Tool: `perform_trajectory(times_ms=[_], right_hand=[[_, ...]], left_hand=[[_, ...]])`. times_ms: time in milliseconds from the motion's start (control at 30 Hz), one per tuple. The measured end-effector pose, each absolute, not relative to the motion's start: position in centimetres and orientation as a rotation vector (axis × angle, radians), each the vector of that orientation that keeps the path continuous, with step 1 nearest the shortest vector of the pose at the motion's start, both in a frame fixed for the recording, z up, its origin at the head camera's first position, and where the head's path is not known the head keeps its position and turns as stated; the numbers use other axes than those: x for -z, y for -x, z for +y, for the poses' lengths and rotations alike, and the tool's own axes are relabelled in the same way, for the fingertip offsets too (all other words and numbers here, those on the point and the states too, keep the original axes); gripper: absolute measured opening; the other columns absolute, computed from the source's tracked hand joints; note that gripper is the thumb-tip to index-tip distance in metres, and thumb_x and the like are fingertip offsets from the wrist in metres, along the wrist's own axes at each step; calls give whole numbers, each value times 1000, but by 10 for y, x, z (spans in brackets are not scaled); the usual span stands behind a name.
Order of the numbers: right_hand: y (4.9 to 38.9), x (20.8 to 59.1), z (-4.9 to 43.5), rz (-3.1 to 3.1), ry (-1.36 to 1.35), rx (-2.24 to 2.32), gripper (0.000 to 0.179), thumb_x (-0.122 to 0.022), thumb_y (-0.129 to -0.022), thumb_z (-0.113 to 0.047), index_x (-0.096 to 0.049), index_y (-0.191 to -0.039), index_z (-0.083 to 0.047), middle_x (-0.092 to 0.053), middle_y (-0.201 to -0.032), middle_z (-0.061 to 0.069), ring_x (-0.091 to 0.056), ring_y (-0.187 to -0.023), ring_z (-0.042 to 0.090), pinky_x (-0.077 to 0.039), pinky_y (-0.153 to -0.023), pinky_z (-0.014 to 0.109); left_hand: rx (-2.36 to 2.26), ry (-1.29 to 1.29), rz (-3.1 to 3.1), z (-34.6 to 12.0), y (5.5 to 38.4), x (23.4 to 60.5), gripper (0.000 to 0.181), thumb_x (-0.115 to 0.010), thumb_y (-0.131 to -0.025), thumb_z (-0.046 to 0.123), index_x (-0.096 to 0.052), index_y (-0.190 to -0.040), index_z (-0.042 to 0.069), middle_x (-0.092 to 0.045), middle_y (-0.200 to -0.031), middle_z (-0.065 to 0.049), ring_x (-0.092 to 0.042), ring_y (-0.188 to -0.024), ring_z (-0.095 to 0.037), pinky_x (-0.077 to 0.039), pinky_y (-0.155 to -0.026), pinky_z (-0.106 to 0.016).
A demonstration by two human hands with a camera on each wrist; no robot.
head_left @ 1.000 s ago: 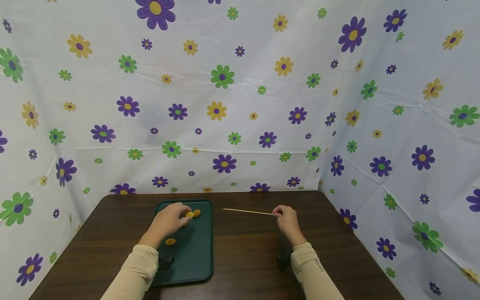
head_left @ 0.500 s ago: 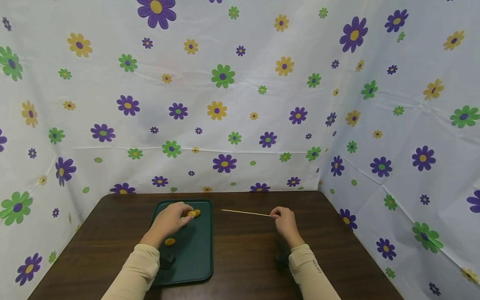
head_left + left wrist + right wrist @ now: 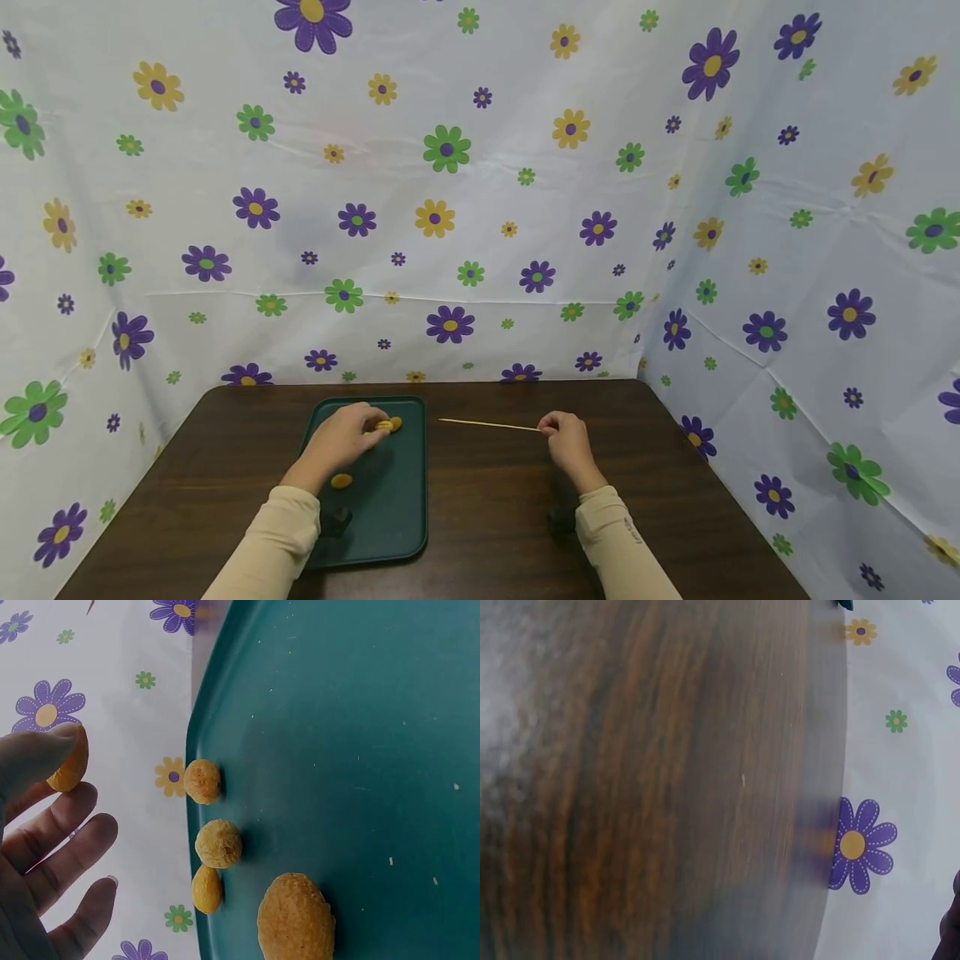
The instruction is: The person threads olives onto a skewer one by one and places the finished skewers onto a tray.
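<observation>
Golden puff (image 3: 73, 766), probably light, dry and crushable; best held gently by its sides. Left hand (image 3: 341, 437) pinches it between thumb and finger above green tray (image 3: 390, 504), other fingers loosely spread. Thin wooden skewer (image 3: 487, 424) over brown table (image 3: 487, 508), likely stiff, light, snappable; take near an end. Right hand (image 3: 567, 442) pinches one end, fingers curled in.

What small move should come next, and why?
Perhaps move the piece in the left hand to the free tip of the stick. The left hand pinches the piece, while the right hand holds the stick near one end, its bare tip pointing toward the tray.
</observation>
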State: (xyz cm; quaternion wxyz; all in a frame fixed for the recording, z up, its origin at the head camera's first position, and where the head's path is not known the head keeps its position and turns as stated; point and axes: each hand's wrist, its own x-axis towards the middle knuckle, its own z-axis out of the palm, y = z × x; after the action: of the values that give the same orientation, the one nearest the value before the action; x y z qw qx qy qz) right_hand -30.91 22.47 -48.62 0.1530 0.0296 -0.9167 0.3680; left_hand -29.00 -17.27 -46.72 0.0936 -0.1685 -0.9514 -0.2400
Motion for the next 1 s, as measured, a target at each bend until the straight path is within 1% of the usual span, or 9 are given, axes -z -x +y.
perform_trajectory(times_ms=[133,333,600,1000], right_hand=[[308,486,224,-2635,-91,-1065,19,-65,-90,10,-70,-80,-5,-67,-82,7,-57,-74,22,-51,-70,40],[309,485,221,-2622,-98,-1052,20,-66,-89,10,-70,-78,-6,-67,-80,6,-58,-76,22,-50,-73,41],[308,485,218,-2626,-116,-1043,20,-67,-90,9,-70,-78,-6,-67,-80,5,-59,-76,22,-51,-74,41],[311,485,210,-2624,-133,-1064,20,-66,-90,9,-70,-78,-6,-67,-81,5,-58,-76,22,-51,-74,42]], left_hand=[[707,507,-2820,-171,289,466,17,-76,-93,21,-76,-108,13,-69,-96,0,-64,-86,-16,-57,-79,-43],[709,531,-2803,-168,289,466,17,-76,-92,20,-76,-107,12,-68,-93,0,-63,-85,-16,-56,-77,-43],[723,516,-2821,-165,290,469,19,-77,-92,22,-76,-108,11,-69,-96,-1,-65,-87,-17,-57,-80,-43],[715,497,-2829,-162,287,466,20,-76,-92,21,-76,-110,11,-68,-95,0,-65,-88,-18,-57,-79,-43]])
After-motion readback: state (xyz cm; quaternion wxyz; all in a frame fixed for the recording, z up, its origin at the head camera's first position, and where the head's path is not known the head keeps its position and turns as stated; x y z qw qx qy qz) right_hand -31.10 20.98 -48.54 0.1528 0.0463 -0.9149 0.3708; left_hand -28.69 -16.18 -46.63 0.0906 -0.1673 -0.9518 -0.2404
